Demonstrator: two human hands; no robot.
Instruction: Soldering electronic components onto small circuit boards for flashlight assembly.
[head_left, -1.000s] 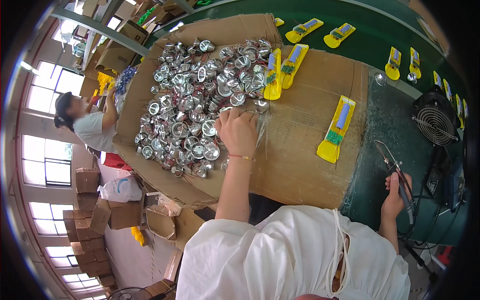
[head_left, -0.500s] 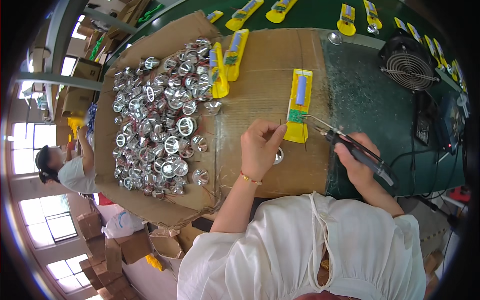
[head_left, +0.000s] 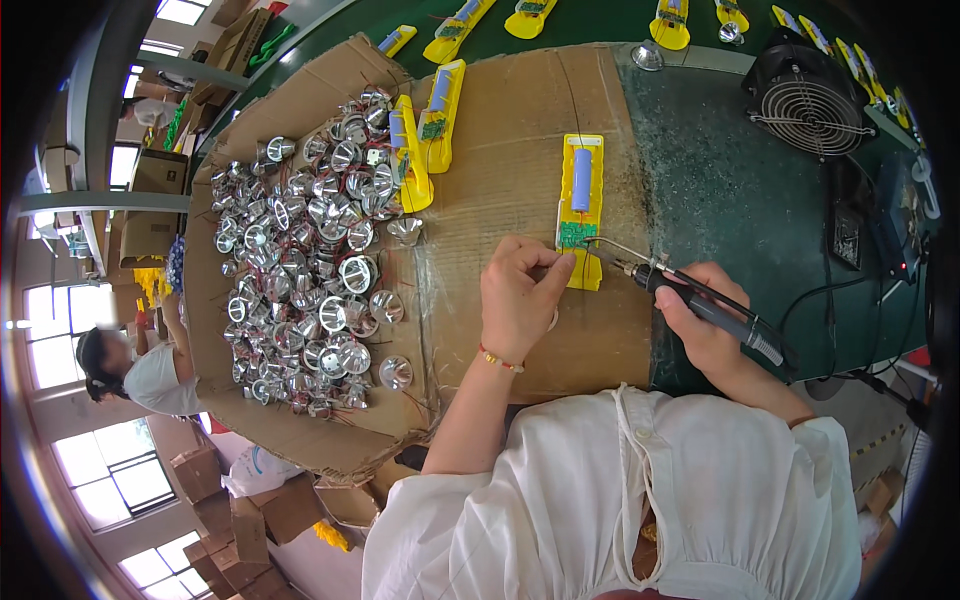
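A yellow plastic housing (head_left: 584, 277) lies upright in front of me on flattened cardboard (head_left: 500, 150). It holds a blue-violet cylindrical battery (head_left: 582, 180) and a small green circuit board (head_left: 573, 236). My left hand (head_left: 518, 300) pinches thumb and forefinger together at the board's lower left; a thin wire seems to be between them, mostly hidden. Wrapped in my right hand (head_left: 708, 325) is a soldering iron (head_left: 718, 312) with a curved metal tube, its tip at the board's right side. A silvery reflector cup (head_left: 554, 318) is almost covered by my left hand.
To the left, a cardboard box (head_left: 335, 80) holds many reflector cups (head_left: 290, 290) with wires. Two yellow housings (head_left: 440, 115) lean at its right edge; more line the far side. A black fan (head_left: 812, 115) stands far right, cables below. Another person (head_left: 160, 375) is at far left.
The view has shifted slightly, so the housing appears further left. The iron's tip and my left fingertips have come closer together at the board. Both hands keep their grips.
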